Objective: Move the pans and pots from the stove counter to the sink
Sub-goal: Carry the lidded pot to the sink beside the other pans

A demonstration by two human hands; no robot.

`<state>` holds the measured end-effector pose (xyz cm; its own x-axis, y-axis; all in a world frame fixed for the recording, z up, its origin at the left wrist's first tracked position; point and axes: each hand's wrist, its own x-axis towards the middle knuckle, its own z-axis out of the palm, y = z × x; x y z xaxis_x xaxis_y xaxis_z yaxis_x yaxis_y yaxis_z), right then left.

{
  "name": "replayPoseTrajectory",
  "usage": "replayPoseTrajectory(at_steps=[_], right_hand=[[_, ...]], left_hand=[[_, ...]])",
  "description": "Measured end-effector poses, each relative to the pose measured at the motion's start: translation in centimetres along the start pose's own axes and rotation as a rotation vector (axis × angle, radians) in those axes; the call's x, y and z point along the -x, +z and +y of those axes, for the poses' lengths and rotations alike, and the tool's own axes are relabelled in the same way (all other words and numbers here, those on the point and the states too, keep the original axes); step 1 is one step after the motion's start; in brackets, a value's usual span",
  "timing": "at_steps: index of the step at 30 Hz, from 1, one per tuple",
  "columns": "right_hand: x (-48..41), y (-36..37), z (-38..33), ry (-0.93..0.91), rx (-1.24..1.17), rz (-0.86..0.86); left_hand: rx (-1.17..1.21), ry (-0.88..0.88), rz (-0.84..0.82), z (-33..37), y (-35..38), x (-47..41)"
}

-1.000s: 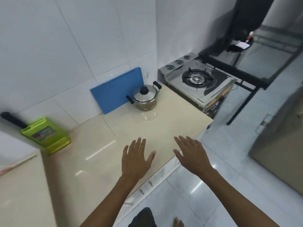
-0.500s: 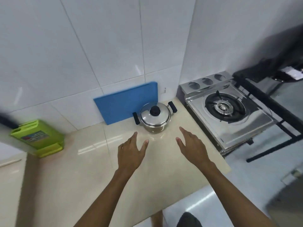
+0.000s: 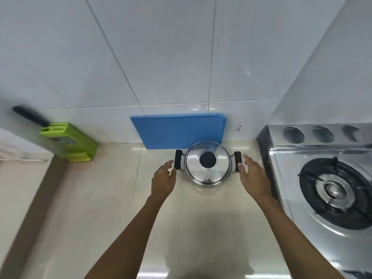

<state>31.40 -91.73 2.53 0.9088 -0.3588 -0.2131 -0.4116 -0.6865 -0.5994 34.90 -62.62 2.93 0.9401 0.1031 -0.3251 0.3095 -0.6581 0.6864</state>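
Note:
A small steel pot (image 3: 207, 174) with a lid, a black knob and two black side handles stands on the beige counter (image 3: 104, 208), close to the back wall. My left hand (image 3: 164, 179) is open, its fingertips right at the pot's left handle. Beside the right handle is my right hand (image 3: 252, 175), also open, fingers almost touching it. Neither hand grips anything. No sink is in view.
A blue cutting board (image 3: 177, 129) leans on the tiled wall just behind the pot. A steel gas stove (image 3: 326, 190) sits directly right of the counter. A green knife block (image 3: 68, 141) with a black handle stands at the back left.
Both hands have reached forward to the pot's two handles. The view has swung left and closer, so the pot is now centred.

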Motion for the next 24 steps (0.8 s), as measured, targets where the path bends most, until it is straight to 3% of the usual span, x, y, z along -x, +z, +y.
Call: replayPoseTrajectory(at_steps=[5,10,14,18,24], right_hand=[[-3.6,2.1,2.2,0.051,-0.067,-0.059],[-3.8,3.2,2.6,0.060,-0.230,-0.035],[-1.5,2.5,2.0,0.016,-0.277,-0.046],[3.5,2.3,-1.2,-0.077,-0.318,-0.075],[11.5,6.6,-11.5,-0.272,-0.342,-0.213]], left_hand=[[0.078,-0.167,0.017,1.8,3.3,-2.5],[0.413,-0.314,0.011,2.5,3.0,-2.6],[0.530,-0.341,0.011,1.2,1.3,1.2],[0.621,-0.331,0.081,-2.5,-2.6,6.9],[0.735,-0.305,0.338,-10.0,-12.9,17.0]])
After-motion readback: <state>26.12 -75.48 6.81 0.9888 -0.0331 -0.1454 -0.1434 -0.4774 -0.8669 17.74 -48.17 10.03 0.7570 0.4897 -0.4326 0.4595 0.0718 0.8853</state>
